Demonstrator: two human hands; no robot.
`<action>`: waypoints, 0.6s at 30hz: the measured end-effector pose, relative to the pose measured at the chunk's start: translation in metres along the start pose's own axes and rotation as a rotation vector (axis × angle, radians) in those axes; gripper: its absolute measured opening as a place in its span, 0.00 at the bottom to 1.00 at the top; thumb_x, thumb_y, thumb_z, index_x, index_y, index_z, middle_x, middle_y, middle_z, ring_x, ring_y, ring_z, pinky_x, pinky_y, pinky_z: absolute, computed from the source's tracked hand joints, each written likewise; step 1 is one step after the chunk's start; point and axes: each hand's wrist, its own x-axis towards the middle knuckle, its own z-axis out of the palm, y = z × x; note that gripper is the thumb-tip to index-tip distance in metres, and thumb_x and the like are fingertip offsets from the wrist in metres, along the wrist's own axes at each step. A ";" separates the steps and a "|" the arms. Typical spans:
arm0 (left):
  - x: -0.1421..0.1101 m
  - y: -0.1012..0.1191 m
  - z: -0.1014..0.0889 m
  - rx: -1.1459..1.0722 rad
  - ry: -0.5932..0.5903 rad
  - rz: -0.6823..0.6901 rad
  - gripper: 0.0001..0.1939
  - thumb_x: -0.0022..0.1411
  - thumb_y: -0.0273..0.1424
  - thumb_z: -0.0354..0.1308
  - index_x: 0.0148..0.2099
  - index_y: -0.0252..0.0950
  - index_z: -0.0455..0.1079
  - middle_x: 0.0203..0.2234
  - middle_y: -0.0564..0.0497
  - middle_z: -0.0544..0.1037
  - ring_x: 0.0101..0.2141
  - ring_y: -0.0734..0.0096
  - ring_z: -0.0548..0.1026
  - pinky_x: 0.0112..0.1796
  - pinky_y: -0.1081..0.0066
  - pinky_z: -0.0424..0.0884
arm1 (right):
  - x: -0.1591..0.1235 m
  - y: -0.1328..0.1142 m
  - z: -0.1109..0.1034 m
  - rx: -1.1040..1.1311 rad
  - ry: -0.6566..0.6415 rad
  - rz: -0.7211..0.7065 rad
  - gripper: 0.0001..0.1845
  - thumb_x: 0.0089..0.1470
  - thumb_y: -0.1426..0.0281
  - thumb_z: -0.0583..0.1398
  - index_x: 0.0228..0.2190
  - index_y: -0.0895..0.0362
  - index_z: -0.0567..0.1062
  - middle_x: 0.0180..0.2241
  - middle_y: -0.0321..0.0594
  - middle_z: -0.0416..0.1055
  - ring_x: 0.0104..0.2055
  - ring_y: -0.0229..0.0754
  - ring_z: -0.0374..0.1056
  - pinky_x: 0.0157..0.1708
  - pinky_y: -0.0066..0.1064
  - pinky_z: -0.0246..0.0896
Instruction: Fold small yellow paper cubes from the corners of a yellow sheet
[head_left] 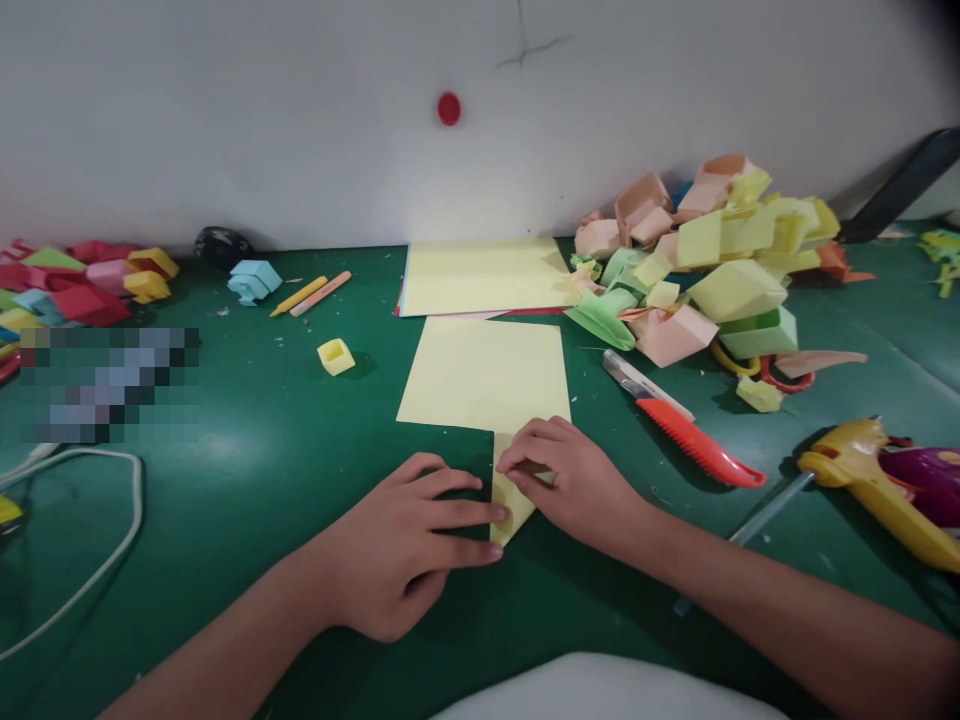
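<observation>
A pale yellow sheet of paper point(484, 375) lies flat on the green table in front of me. A narrower pale yellow paper piece point(501, 520), slanted at its lower right, reaches from it towards me; I cannot tell if the two are joined. My left hand point(409, 545) is open, its outstretched fingertips resting on the narrow piece's left edge. Thumb and forefinger of my right hand point(574, 480) are pinched together at the upper part of that same edge. The right hand hides much of the narrow piece.
Behind lies a stack of paper point(487, 275). Folded paper shapes point(739, 285) are heaped at the right, others point(82, 285) at the left. A red-handled cutter point(697, 440) and a yellow glue gun point(862, 465) lie right. A small yellow paper box point(336, 357) and a white cable point(139, 490) are left.
</observation>
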 end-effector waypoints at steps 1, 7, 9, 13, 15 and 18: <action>0.000 0.000 0.000 0.000 -0.001 0.001 0.24 0.58 0.23 0.53 0.55 0.45 0.73 0.56 0.49 0.76 0.56 0.53 0.69 0.53 0.51 0.63 | 0.000 0.000 0.000 0.003 -0.001 -0.001 0.11 0.57 0.81 0.61 0.34 0.53 0.78 0.36 0.37 0.75 0.41 0.42 0.69 0.43 0.37 0.62; 0.001 0.000 0.000 0.003 -0.017 0.001 0.23 0.59 0.23 0.53 0.55 0.44 0.73 0.56 0.49 0.75 0.56 0.53 0.69 0.53 0.51 0.63 | -0.001 0.001 -0.001 -0.003 -0.017 0.001 0.11 0.57 0.81 0.60 0.34 0.53 0.77 0.36 0.37 0.75 0.41 0.42 0.68 0.43 0.37 0.61; 0.000 0.000 -0.001 0.004 -0.010 0.001 0.24 0.59 0.23 0.53 0.55 0.45 0.73 0.56 0.49 0.76 0.56 0.53 0.69 0.52 0.51 0.64 | -0.001 0.001 -0.001 -0.004 -0.020 0.001 0.10 0.57 0.80 0.60 0.34 0.53 0.77 0.36 0.37 0.75 0.41 0.42 0.68 0.43 0.37 0.61; 0.000 0.000 -0.002 -0.004 -0.007 -0.005 0.24 0.59 0.23 0.53 0.56 0.45 0.73 0.56 0.49 0.76 0.56 0.54 0.69 0.52 0.52 0.64 | 0.000 0.002 0.000 -0.007 -0.019 -0.001 0.10 0.58 0.80 0.60 0.34 0.53 0.77 0.36 0.37 0.75 0.41 0.42 0.68 0.44 0.38 0.62; 0.000 -0.001 -0.002 -0.008 -0.012 -0.006 0.24 0.59 0.23 0.53 0.56 0.45 0.73 0.56 0.49 0.76 0.57 0.53 0.69 0.53 0.52 0.64 | 0.000 0.001 0.000 -0.008 -0.021 0.001 0.10 0.58 0.80 0.60 0.34 0.53 0.77 0.36 0.37 0.75 0.41 0.42 0.68 0.43 0.38 0.62; 0.001 -0.001 -0.001 -0.006 -0.017 -0.003 0.25 0.59 0.22 0.53 0.56 0.45 0.73 0.56 0.50 0.76 0.57 0.53 0.69 0.52 0.52 0.64 | -0.001 0.000 0.000 0.003 -0.017 0.004 0.10 0.58 0.80 0.60 0.35 0.53 0.78 0.36 0.37 0.75 0.41 0.43 0.68 0.43 0.38 0.62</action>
